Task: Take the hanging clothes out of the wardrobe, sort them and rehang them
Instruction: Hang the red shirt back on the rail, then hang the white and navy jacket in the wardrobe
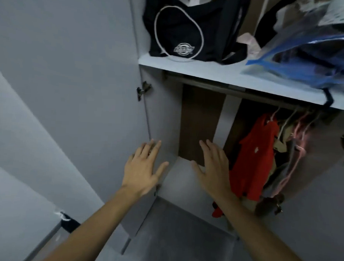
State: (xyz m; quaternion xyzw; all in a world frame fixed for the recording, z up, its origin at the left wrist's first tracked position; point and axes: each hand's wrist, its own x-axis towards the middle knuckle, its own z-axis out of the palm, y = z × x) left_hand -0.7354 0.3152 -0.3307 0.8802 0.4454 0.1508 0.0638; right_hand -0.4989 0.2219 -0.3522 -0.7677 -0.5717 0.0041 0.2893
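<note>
Head view: I hold my left hand and right hand empty, fingers spread, ready to reach the hanging clothes at three o'clock.

Wardrobe door: pale grey, swung open at left, metal hinge on its edge.
Shelf: light board across the top.
Rail: dark, just under the shelf.
Back panel: brown, grey strip beside it.
Floor of wardrobe: grey, dimly lit.
</note>
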